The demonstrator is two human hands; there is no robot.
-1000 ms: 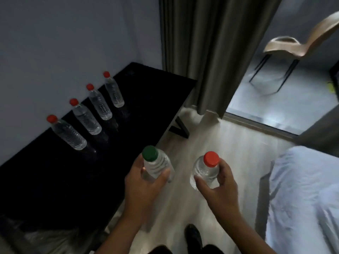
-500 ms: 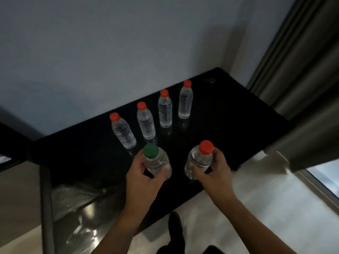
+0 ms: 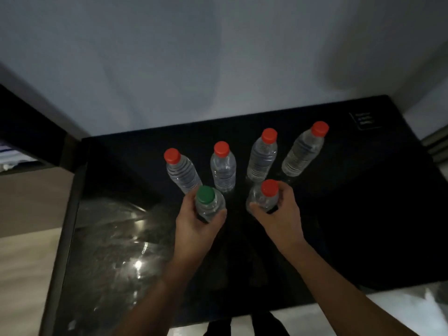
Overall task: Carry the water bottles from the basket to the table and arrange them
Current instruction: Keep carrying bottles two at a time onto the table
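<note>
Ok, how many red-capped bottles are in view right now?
5. Four stand in a row on the black table. The fifth is in the right hand.

Home room, likely; black glossy table [image 3: 363,214] against plain wall [image 3: 218,57]; pale wood-look floor [image 3: 21,275].

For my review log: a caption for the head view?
Left hand grips a green-capped bottle, right hand a red-capped bottle, before four on the table.
</note>
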